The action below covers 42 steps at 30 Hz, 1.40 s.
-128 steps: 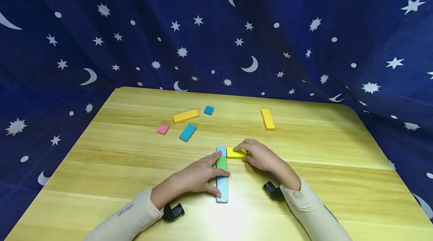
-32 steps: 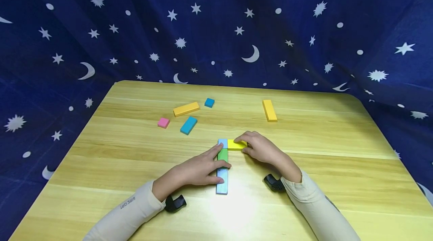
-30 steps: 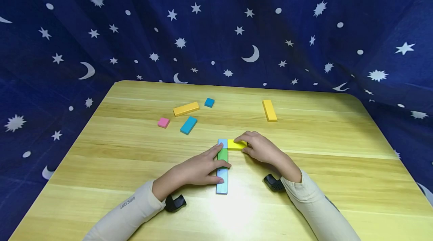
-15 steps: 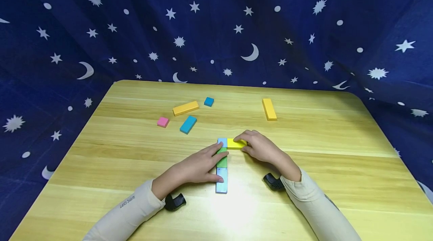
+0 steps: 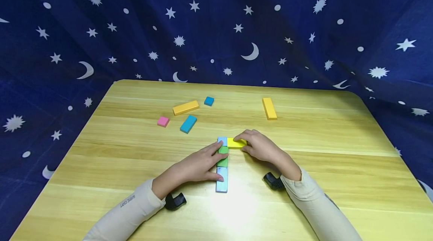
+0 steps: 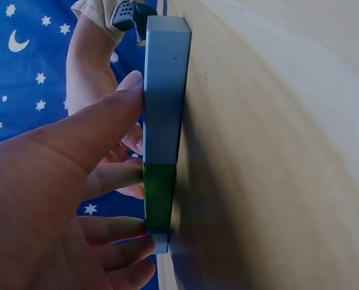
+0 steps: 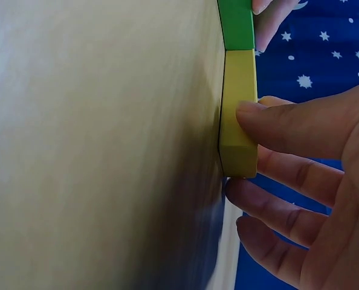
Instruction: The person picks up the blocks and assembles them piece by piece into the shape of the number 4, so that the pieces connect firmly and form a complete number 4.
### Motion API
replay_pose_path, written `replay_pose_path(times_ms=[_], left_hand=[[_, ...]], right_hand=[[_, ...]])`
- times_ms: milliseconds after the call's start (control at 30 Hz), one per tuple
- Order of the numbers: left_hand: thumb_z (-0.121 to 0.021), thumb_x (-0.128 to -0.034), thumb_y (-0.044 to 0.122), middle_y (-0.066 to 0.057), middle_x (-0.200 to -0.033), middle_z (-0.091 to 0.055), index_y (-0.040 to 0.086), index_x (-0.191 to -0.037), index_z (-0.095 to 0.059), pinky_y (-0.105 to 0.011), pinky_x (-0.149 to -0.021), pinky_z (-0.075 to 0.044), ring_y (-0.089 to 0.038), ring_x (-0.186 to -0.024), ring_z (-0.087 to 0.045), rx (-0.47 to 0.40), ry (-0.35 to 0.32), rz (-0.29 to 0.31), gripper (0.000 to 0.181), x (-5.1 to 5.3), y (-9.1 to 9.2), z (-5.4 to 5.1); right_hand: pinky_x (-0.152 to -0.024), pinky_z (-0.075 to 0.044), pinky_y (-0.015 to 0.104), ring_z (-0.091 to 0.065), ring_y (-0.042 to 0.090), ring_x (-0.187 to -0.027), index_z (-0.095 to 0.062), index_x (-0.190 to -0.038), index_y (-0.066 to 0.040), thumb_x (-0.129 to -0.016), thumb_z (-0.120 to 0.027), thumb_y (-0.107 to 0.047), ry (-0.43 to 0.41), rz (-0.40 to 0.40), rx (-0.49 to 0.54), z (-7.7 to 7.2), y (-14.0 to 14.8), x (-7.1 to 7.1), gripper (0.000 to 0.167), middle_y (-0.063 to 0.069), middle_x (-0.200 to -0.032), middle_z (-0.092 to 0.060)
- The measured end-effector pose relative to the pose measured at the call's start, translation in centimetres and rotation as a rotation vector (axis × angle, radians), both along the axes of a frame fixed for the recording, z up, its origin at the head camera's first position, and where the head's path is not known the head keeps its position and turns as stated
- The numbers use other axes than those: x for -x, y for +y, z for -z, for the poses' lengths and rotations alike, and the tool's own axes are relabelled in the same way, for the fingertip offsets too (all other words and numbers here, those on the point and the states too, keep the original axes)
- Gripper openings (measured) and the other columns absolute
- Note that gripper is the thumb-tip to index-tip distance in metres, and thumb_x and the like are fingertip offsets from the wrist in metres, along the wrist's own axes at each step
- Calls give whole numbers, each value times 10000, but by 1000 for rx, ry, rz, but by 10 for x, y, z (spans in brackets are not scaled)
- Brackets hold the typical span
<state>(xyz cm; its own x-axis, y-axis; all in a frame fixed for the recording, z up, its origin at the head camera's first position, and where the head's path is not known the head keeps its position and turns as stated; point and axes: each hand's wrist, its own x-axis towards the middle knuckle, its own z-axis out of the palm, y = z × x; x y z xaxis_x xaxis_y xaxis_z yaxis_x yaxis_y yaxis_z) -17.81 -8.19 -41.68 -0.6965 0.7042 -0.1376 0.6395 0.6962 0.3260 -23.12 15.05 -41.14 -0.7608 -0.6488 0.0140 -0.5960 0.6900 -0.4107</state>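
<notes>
A column on the table joins a small light-blue block (image 5: 222,141), a green block (image 5: 222,162) and a long light-blue block (image 5: 221,184). My left hand (image 5: 196,165) spreads its fingers over this column, one fingertip on the green block and the thumb on the long light-blue one. The green block sits slightly right of its neighbours. Against the small light-blue block's right side lies a yellow block (image 5: 233,143). My right hand (image 5: 260,146) pinches that yellow block, thumb (image 7: 276,124) on the near side in the right wrist view. Its right end is partly hidden.
Farther back lie an orange block (image 5: 186,108), a small blue block (image 5: 209,101), a pink block (image 5: 163,122) and a teal block (image 5: 188,124). Another orange block (image 5: 269,108) is at the back right. A dark starry curtain (image 5: 216,26) hangs behind the table (image 5: 84,165).
My left hand's lower finger has moved back from the green block's near end onto its middle. The green block has shifted slightly right. My right hand stays at the yellow block.
</notes>
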Motion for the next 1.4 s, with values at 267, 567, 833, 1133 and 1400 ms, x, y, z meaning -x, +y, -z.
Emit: replay_pose_path(times_ms=[267,567,833,1133,1400], left_hand=[[-565,-813,545,-168,-1499,-209,124,-1371,-418,-378,-1084,-303,-274,-1384,-223,6,8,-4,715,-1,1,-1],[-568,-811,543,-179,-1483,-246,93,-1360,-431,-371,-1080,-309,-281,-1373,-251,12,40,12,723,-2,2,-3],[-563,-814,542,-168,-1486,-246,94,-1365,-424,-361,-1087,-297,-269,-1379,-239,20,33,6,723,-2,2,-3],[-561,-813,544,-159,-1489,-244,98,-1368,-420,-355,-1088,-297,-262,-1380,-237,24,25,2,725,-1,2,-4],[-560,-807,554,-154,-1492,-238,100,-1368,-421,-359,-1087,-298,-260,-1381,-236,31,15,-7,735,-2,3,-4]], right_hand=[[-918,-441,448,-554,285,-1079,-622,-1130,-100,-839,-629,-69,-10,1,0,0,0,0,292,87,-1128,-623],[-918,-441,449,-554,285,-1076,-618,-1138,-101,-843,-624,-74,-11,7,-3,0,1,0,296,89,-1126,-619],[-918,-441,449,-552,287,-1080,-616,-1142,-100,-843,-626,-78,-14,13,-2,0,1,0,300,91,-1129,-618],[-923,-439,453,-544,293,-1097,-610,-1157,-103,-846,-624,-82,-14,24,-9,0,0,1,312,94,-1149,-613],[-923,-438,454,-549,294,-1087,-612,-1153,-94,-845,-623,-77,-14,18,-5,-2,0,0,309,99,-1140,-616]])
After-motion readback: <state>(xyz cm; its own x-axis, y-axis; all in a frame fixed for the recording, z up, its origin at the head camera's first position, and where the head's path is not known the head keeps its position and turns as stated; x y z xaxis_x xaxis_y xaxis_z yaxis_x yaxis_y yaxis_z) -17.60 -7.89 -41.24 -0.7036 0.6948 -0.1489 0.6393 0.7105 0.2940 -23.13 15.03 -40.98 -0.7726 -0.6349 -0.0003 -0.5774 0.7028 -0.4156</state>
